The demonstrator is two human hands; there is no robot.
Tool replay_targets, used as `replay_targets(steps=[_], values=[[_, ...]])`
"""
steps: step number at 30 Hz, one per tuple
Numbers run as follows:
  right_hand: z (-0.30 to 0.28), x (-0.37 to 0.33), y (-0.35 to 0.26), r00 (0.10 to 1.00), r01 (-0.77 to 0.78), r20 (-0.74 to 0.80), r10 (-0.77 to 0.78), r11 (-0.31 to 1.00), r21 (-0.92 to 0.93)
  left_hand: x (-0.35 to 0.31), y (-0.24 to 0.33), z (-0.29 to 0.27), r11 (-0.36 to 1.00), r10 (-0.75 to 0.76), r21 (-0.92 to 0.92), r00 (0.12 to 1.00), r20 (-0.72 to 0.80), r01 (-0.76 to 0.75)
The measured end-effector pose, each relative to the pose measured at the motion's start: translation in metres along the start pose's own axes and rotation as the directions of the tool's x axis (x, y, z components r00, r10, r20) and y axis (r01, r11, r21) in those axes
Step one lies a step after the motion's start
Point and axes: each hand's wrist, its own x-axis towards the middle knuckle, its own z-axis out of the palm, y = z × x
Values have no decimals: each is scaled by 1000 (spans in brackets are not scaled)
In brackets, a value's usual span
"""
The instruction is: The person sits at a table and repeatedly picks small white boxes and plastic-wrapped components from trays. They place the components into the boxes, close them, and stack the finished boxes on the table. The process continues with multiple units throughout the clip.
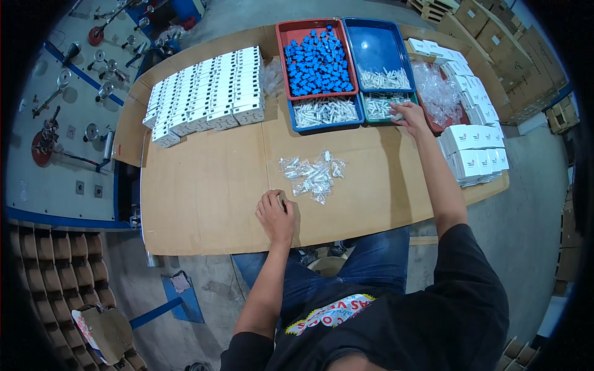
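My right hand [410, 117] reaches over the near edge of a green tray [375, 120] that holds small white tube-like pieces [376, 106]. Its fingers are bent together over the pieces; anything between them is too small to name. My left hand [276, 216] rests near the front of the cardboard-covered table, with the fingers curled and the thumb close to them. Whatever it may hold is hidden. Just beyond it lies a loose pile of small clear plastic bags [314, 176] with white pieces inside.
White boxes [210, 93] stand in rows at the left. A red tray [281, 62] of blue parts and blue trays [371, 43] of white pieces sit at the back. At the right are a bin of clear bags [438, 89] and stacked white boxes [473, 151].
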Motion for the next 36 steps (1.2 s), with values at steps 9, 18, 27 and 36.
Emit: replay_targets(steps=[9,18,27,36], values=[[-2,73,-29,963,-143,185,194,955,-260,-1,0,-1,1000,-3,23,1000,0,3],[12,71,-62,983,98,182,17,790,-605,-2,1,-3,1000,-9,19,1000,1,9],[-3,51,-68,956,280,162,-244,605,-745,0,-1,-3,1000,-5,28,1000,-6,5],[-138,96,-62,874,262,-362,-325,941,-214,1,6,3,1000,18,-19,1000,-11,-18]])
